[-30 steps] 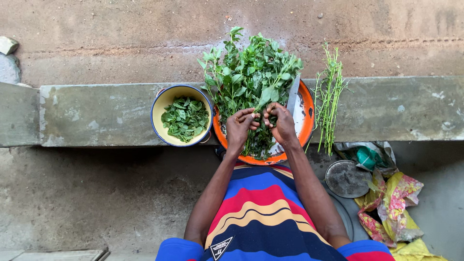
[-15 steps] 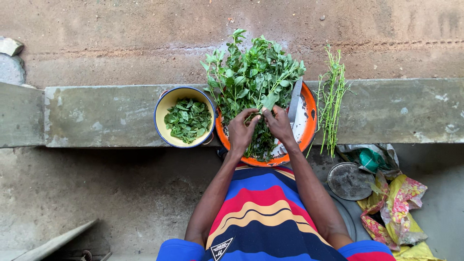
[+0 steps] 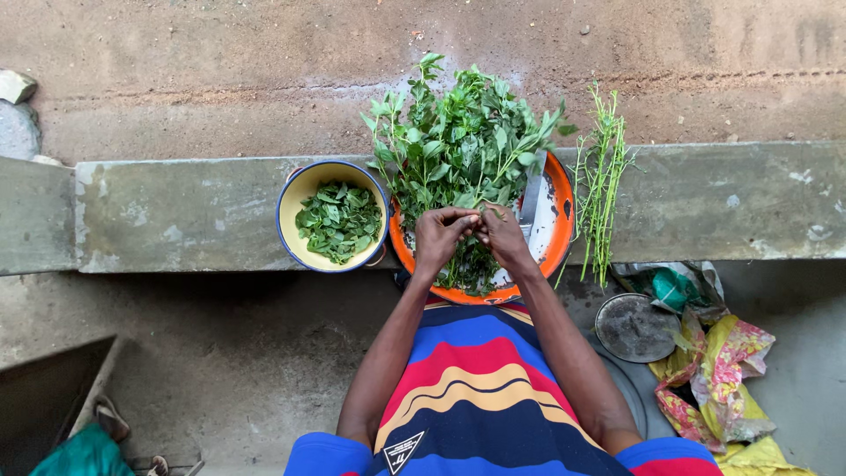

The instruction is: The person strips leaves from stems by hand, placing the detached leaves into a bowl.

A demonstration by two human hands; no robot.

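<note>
A big bunch of leafy green stems (image 3: 463, 141) lies on an orange-rimmed round tray (image 3: 560, 231) set on a concrete ledge (image 3: 176, 211). My left hand (image 3: 438, 236) and my right hand (image 3: 504, 234) meet over the near end of the bunch, fingertips pinched together on a leafy stem. A knife blade (image 3: 532, 196) lies on the tray just right of my right hand. To the left, a yellow bowl with a blue rim (image 3: 300, 187) holds plucked leaves (image 3: 337, 220).
A small heap of stripped green stalks (image 3: 602, 181) lies on the ledge right of the tray. A round dark lid (image 3: 633, 326) and crumpled patterned bags (image 3: 714, 370) lie at lower right. A dark board and a sandalled foot (image 3: 110, 419) show at lower left.
My hands have drawn slightly nearer to me and pinched closer together on the stem. The view shifted a little, and a dark board with a foot came in at lower left.
</note>
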